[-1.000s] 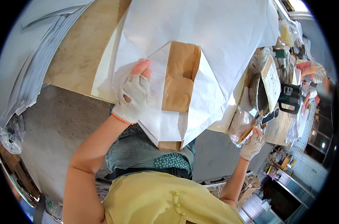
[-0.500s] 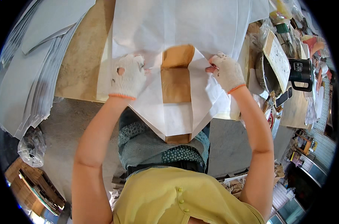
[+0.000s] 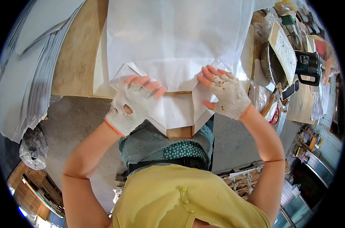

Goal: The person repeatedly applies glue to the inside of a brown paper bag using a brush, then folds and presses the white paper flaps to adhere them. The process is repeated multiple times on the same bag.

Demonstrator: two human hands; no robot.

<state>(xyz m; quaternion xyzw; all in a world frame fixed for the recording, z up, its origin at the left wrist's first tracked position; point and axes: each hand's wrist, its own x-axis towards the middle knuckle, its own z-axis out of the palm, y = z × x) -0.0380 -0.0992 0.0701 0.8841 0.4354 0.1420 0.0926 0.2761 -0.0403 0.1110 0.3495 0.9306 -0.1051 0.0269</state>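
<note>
Under my remote view: left hand (image 3: 133, 102), ten o'clock, fingers slightly parted; right hand (image 3: 226, 91), two o'clock, fingers spread; both on one white paper bag (image 3: 174, 74), centre to twelve, flaps creased, brown inside showing towards six.

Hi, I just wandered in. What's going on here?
A person in a yellow top has both hands at the folded end of a large white paper piece. The left hand, in a worn white knitted glove, lies on the left fold; the similarly gloved right hand is at the right fold, fingers spread. The folded end reaches past the pale wooden table's near edge, showing brown inside. A black mug stands off right.
</note>
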